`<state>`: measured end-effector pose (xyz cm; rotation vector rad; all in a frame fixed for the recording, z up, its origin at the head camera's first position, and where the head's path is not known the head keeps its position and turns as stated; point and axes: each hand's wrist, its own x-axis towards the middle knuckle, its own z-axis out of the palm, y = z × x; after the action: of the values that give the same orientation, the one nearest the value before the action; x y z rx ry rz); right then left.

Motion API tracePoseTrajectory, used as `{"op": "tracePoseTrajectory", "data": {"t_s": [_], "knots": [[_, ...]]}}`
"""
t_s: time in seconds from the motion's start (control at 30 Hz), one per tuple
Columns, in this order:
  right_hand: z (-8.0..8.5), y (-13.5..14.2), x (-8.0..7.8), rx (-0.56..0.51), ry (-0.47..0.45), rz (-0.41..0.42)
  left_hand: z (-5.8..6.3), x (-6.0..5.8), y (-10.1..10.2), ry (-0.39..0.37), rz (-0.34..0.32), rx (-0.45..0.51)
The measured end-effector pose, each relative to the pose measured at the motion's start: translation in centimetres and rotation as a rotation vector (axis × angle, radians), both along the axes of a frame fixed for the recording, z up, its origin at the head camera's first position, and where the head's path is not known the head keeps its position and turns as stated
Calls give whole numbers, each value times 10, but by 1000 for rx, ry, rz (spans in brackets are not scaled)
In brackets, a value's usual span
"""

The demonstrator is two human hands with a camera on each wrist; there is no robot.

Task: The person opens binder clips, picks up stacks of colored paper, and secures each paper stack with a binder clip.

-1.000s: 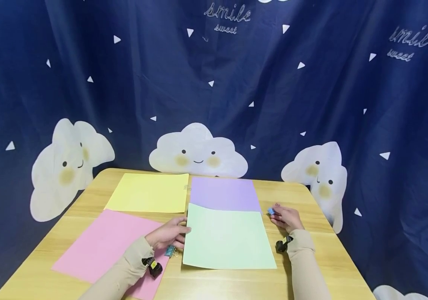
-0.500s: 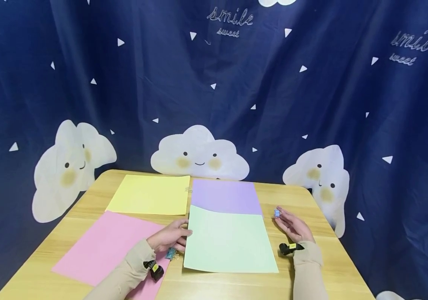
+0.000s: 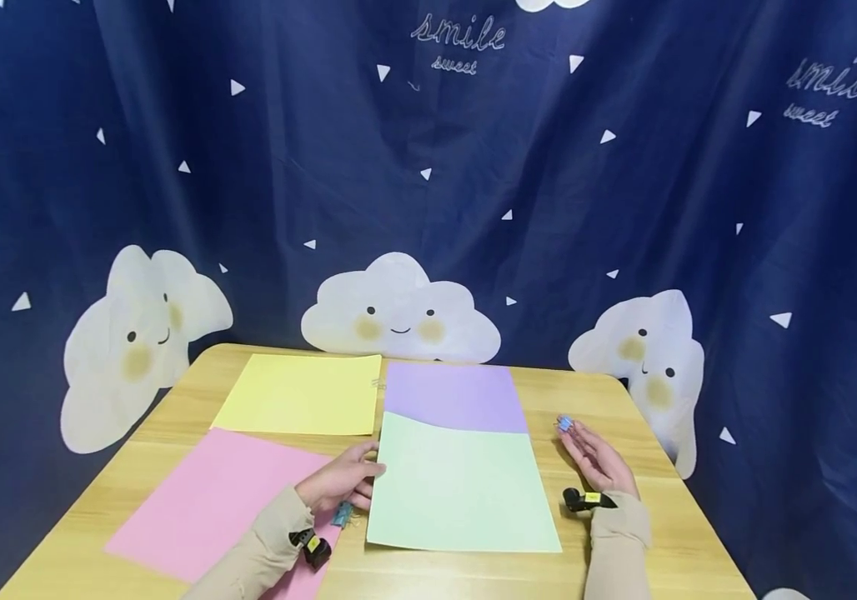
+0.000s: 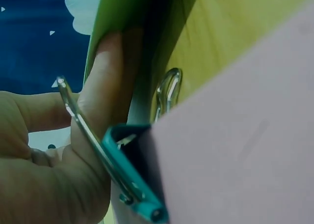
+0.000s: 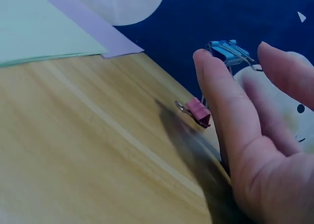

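My left hand (image 3: 338,481) holds the left edge of a pale green paper stack (image 3: 466,492), thumb on top and fingers beneath. Beside that hand, a teal binder clip (image 4: 132,172) grips the edge of the pink paper (image 3: 211,500). To the right of the green sheets, my right hand (image 3: 601,462) is turned partly palm up. It holds a blue binder clip (image 5: 228,51) at the fingertips, with the thumb at the clip's wire handle. A pink binder clip (image 5: 197,111) shows beyond the fingers in the right wrist view; whether they touch it I cannot tell.
Purple paper (image 3: 454,396) lies behind the green stack and partly under it. Yellow paper (image 3: 301,392) lies at the back left, with small wire handles (image 3: 378,384) at its right edge. A dark blue curtain (image 3: 428,208) hangs behind the wooden table (image 3: 646,533).
My right hand has moved slightly right and turned its palm upward, carrying the blue binder clip. My left hand stays on the green paper's edge.
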<state>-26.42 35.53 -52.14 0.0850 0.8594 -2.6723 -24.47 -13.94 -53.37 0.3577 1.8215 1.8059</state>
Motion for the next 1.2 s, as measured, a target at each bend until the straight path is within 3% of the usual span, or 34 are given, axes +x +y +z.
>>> {"op": "tracePoseTrajectory", "data": {"t_s": [0.2, 0.33, 0.43, 0.7, 0.93, 1.2], "knots": [[-5, 4, -3, -32, 151, 107, 1, -2, -1, -7, 1, 14], [-6, 2, -4, 5, 194, 104, 0, -3, -2, -24, 8, 56], [-4, -2, -4, 79, 172, 40, 0, -5, -2, -44, 17, 87], [-4, -9, -9, 245, 10, -148, -2, -9, -3, -59, 23, 122], [-6, -8, -8, 313, 45, -154, -3, -11, -4, -62, 29, 158], [-6, -2, -7, 319, 118, -120, -4, -17, 0, -60, 50, 148]]}}
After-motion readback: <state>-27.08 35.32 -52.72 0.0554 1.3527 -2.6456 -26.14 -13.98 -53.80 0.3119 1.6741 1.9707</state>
